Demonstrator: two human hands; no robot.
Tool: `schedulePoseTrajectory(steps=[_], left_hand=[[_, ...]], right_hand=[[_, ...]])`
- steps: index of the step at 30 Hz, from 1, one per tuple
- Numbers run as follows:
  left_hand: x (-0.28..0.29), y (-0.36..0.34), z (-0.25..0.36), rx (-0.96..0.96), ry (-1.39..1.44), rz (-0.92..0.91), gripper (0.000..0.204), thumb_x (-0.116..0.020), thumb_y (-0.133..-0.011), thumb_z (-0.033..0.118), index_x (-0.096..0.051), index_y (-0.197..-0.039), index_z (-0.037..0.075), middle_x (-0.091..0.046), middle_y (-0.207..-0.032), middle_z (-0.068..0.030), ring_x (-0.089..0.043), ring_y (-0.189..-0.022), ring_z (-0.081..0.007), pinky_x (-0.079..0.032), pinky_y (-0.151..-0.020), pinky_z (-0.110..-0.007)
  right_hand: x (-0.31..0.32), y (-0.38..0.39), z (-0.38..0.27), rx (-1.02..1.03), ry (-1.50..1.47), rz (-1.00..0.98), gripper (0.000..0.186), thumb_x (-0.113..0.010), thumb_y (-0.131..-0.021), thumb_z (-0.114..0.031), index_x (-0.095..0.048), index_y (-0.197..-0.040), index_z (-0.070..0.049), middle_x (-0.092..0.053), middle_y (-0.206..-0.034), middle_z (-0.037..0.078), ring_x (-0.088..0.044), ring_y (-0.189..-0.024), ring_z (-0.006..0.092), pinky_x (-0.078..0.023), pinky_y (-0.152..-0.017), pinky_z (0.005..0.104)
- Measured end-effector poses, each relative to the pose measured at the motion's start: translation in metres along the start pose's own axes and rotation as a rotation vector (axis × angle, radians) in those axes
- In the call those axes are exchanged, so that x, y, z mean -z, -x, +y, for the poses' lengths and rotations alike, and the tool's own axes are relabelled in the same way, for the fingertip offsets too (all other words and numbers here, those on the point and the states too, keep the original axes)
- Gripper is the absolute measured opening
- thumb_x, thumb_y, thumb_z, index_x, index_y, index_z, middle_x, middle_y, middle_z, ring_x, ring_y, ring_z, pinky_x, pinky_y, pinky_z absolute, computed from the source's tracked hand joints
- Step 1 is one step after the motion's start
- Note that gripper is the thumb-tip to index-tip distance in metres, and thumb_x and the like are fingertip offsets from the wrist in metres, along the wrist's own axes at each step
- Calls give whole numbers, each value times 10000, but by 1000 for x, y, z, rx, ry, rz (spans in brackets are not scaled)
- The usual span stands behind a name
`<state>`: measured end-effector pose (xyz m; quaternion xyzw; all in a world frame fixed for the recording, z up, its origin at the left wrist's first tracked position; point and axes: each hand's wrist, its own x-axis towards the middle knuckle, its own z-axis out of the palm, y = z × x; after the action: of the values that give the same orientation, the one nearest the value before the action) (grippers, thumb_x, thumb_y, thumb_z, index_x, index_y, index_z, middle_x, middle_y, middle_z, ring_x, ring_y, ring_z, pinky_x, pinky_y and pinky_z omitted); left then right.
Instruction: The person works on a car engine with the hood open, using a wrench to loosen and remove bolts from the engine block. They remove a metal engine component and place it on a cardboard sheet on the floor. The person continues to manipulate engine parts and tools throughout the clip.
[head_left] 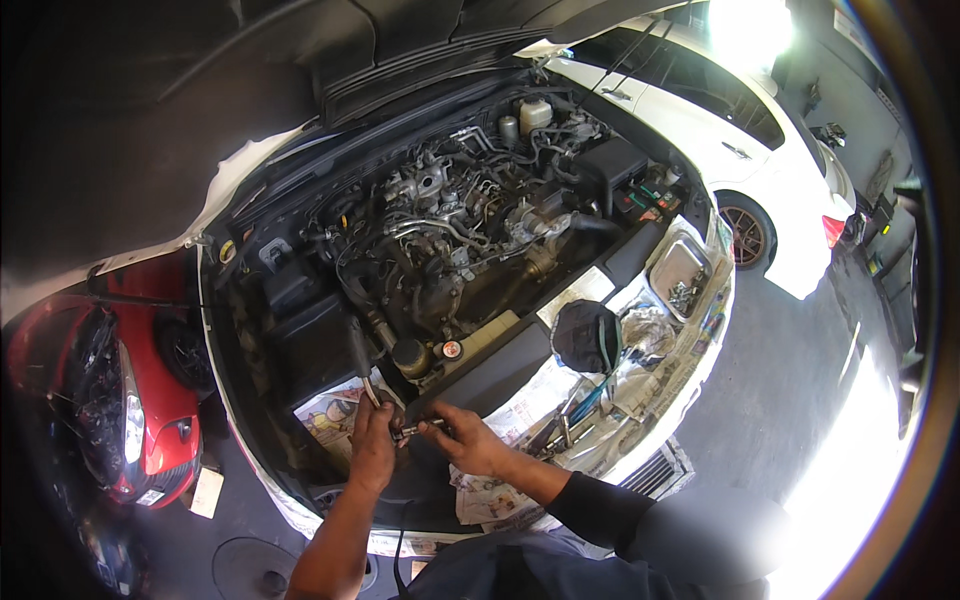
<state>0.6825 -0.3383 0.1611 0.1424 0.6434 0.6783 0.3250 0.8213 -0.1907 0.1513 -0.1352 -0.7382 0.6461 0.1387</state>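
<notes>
Tool (359, 350) in left hand (374, 440); right hand (472, 443) palm-down, pinching rod (408, 432)

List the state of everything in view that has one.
Left hand: closed around the dark-handled tool.
Right hand: fingers closed on a small metal piece.
Hood: raised.
Engine: exposed.
Round cap: seemingly in place.
Metal tray: holding small metal parts.
Newspaper: spread along the car's front.
White car's rear door: shut.

Round canister (411, 357): obstacle beyond left hand (374, 442)
</notes>
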Motion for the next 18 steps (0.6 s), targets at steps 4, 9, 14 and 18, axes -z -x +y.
schedulePoseTrajectory(steps=[4,9,14,18], left_hand=[[-21,34,-4,-154,-403,70,314,-496,-1144,331,-581,-1296,70,-630,-1070,-62,-615,-969,-192,-516,-830,-346],[-42,71,4,-56,-304,109,313,-497,-1143,321,-564,-1292,54,-617,-1061,-70,-599,-947,-195,-501,-850,-367],[-65,110,7,-282,-425,128,250,-521,-1133,250,-535,-1267,39,-605,-1024,-77,-580,-910,-207,-488,-840,-370],[-71,134,6,-381,-505,118,220,-521,-1133,209,-525,-1248,22,-599,-1016,-110,-579,-908,-229,-484,-842,-376]], right_hand=[[-1,31,13,21,-11,-1,306,-640,-1143,-274,-621,-1263,7,-717,-1048,235,-704,-970,366,-547,-854,440],[4,64,34,92,-84,-73,332,-622,-1154,-297,-586,-1266,13,-673,-992,244,-685,-905,379,-535,-821,473],[-8,86,45,363,42,70,344,-615,-1166,-345,-582,-1239,-10,-567,-906,116,-590,-815,242,-521,-761,402],[-9,105,47,173,-397,-98,375,-615,-1168,-381,-588,-1265,-21,-506,-890,32,-530,-780,155,-467,-689,333]])
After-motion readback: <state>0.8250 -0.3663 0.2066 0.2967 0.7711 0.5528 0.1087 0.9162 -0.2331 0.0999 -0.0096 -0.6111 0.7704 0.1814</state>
